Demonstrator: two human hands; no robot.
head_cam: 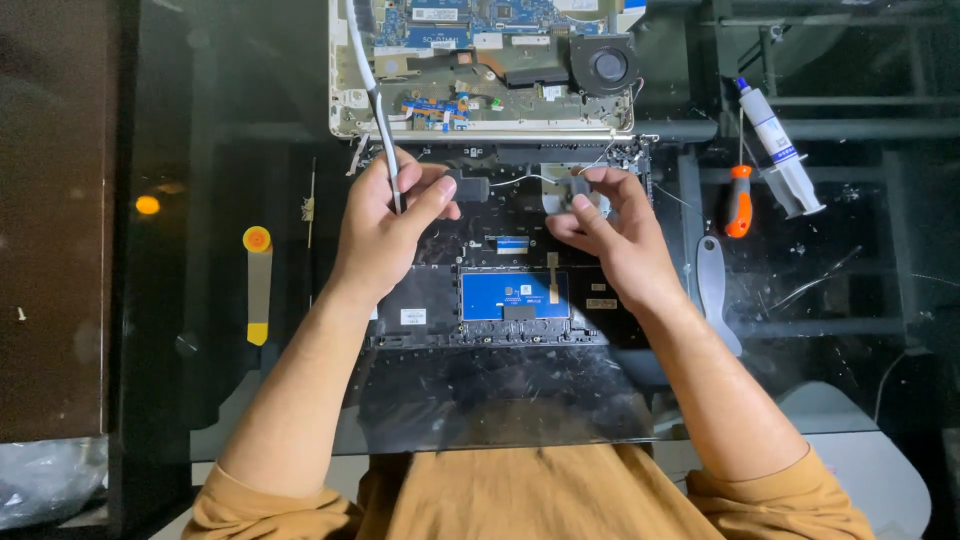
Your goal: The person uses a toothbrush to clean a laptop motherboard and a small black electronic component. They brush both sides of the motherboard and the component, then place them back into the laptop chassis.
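Observation:
A dismantled laptop lies on a dark glass table. Its black palm-rest shell [500, 330], inside up, shows a blue touchpad board [513, 295]. Beyond it sits the white base [345, 100] with motherboard and round fan [607, 66]. My left hand [385, 225] grips a thin grey tool [378, 110] that slants up over the base, thumb pressed near a small black part [470, 187]. My right hand [610, 235] pinches a small grey part [578, 186] at the shell's upper right edge.
To the right lie an orange-handled screwdriver [738, 200], a white syringe-like tube [780, 145] and a grey plastic pry tool [715, 290]. A yellow-tipped strip tool [258, 280] lies at the left. A metal frame shows under the glass.

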